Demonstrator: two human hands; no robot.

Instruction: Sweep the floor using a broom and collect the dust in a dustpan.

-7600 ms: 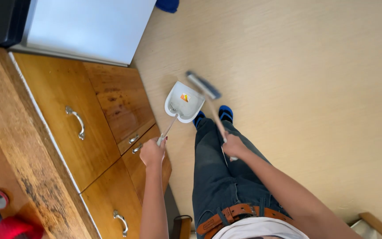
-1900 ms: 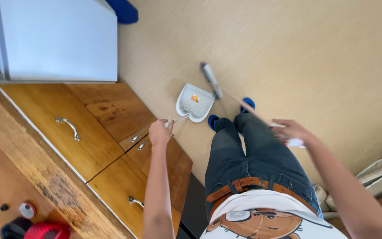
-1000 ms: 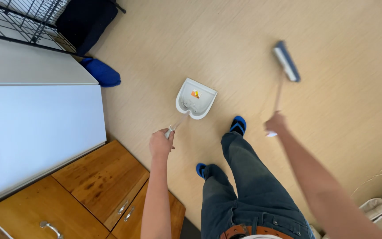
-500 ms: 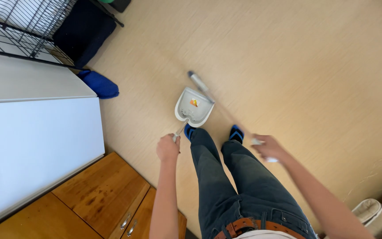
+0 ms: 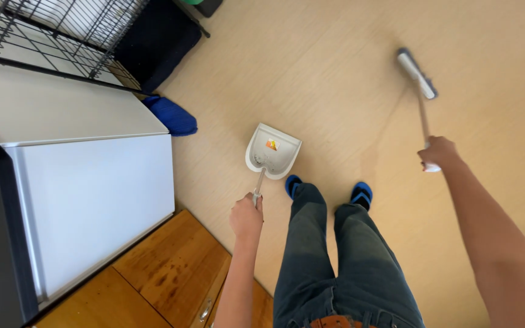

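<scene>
View from above, looking down my own body to the floor. My left hand (image 5: 246, 215), at lower centre of the frame, is clenched around the thin handle of a white dustpan (image 5: 273, 152); the pan sits just above the hand, at the centre of the frame, with its open mouth toward the upper right. A small orange scrap (image 5: 271, 144) lies inside the pan; what it is made of I cannot tell at this size. My right hand (image 5: 437, 152), at the right of the frame, grasps the end of the handle of a broom (image 5: 417, 74), whose pale head lies at the upper right, well apart from the dustpan. Both arms extend from the lower edge. Between the hands stand my legs in dark jeans (image 5: 341, 261), ending in blue slippers (image 5: 361, 194) just below the pan. The pale wood-look floor (image 5: 335, 61) fills the upper and right parts. At left stands a white appliance (image 5: 92, 194), with a wooden cabinet (image 5: 165, 273) at lower left. A blue cloth object (image 5: 171, 115) lies just above the appliance, and a black wire rack (image 5: 50, 30) occupies the upper left corner.
</scene>
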